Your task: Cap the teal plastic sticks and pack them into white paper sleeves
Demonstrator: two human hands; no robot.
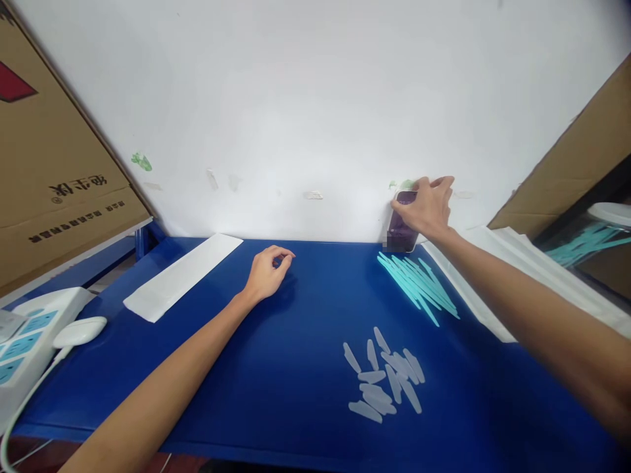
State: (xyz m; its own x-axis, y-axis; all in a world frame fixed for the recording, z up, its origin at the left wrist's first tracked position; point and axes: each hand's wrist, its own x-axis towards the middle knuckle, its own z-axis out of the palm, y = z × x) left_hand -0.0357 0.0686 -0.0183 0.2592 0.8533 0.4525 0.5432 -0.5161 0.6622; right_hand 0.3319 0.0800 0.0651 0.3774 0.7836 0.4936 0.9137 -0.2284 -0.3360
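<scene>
My right hand [428,205] reaches to the far edge of the blue table [246,368] and grips the top of a phone [400,231] that leans upright against the white wall. My left hand [269,270] rests on the table near the middle, fingers curled loosely with thumb and forefinger touching; nothing shows in it. A bundle of teal plastic sticks [419,286] lies just in front of the phone. Several translucent white caps [382,378] lie scattered nearer to me.
A white paper sleeve [180,276] lies at the back left. More white sleeves [486,276] are stacked on the right. A power strip [27,338] with a white plug [79,330] sits at the left edge. Cardboard boxes [54,171] flank both sides.
</scene>
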